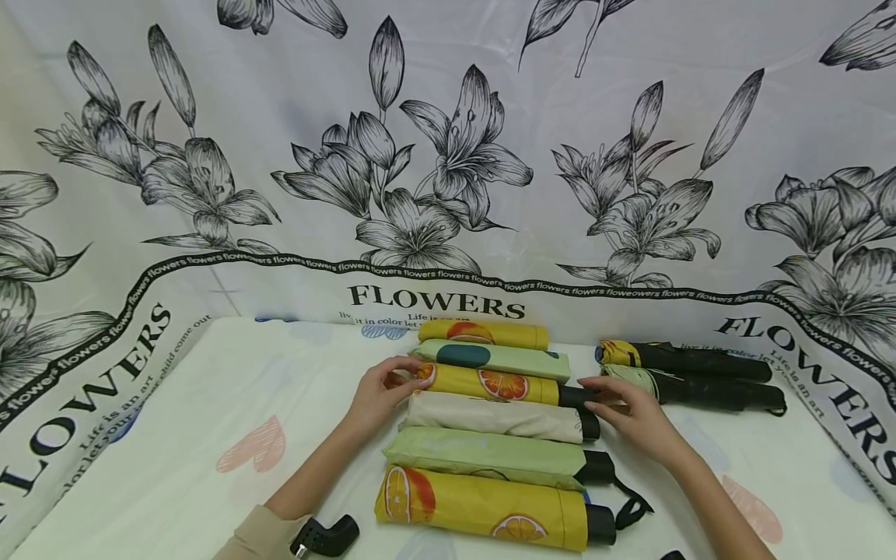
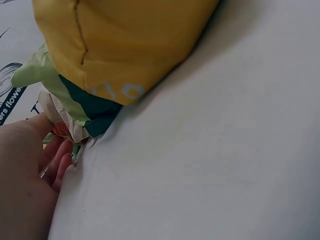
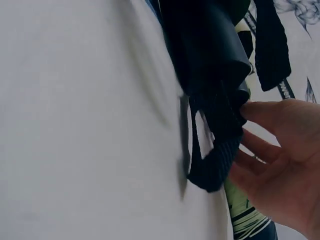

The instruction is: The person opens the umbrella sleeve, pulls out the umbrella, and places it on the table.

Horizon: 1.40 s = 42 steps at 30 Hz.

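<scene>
Several folded umbrellas lie side by side in a column. The third from the back is a yellow umbrella with orange slices (image 1: 518, 386) and a black handle end. My left hand (image 1: 378, 397) pinches its left end, and my right hand (image 1: 637, 420) holds the black handle between thumb and fingers. Directly in front of it lies a cream umbrella (image 1: 490, 414), then a light green umbrella (image 1: 490, 455) and a bigger yellow umbrella (image 1: 483, 505). In the left wrist view, nearer umbrella ends partly hide the fingertips. A black wrist strap (image 3: 220, 165) hangs before my right fingers in the right wrist view.
Behind the held umbrella lie a green umbrella (image 1: 514, 359) and another yellow umbrella (image 1: 521, 337). Two dark folded umbrellas, one with yellow (image 1: 700, 362) and one with green (image 1: 707, 391), lie at the right. A flower-printed curtain (image 1: 448, 155) hangs behind the white bedding (image 1: 175, 467).
</scene>
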{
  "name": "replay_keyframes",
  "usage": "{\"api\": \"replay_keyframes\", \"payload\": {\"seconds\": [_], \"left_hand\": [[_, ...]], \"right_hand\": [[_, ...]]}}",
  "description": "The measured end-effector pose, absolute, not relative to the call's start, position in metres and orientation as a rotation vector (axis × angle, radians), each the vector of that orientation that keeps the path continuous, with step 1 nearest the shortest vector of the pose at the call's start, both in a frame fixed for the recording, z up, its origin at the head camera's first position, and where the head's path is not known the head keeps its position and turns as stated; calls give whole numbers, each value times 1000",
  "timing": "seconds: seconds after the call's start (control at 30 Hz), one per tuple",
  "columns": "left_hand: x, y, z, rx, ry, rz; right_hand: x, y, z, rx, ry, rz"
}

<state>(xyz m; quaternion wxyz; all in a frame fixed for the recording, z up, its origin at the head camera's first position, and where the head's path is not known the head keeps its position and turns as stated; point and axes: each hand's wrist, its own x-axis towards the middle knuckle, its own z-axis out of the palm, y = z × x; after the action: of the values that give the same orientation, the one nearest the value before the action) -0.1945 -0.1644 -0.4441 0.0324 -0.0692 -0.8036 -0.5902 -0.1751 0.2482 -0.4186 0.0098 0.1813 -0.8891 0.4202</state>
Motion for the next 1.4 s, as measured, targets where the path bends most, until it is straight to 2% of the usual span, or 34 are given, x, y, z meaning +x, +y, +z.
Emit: {"api": "replay_keyframes", "payload": {"seconds": [1.4], "left_hand": [[-193,-166,-451,-435,-2283,-1904]], "right_hand": [[-171,244,-417,472,-2708,1387]]}}
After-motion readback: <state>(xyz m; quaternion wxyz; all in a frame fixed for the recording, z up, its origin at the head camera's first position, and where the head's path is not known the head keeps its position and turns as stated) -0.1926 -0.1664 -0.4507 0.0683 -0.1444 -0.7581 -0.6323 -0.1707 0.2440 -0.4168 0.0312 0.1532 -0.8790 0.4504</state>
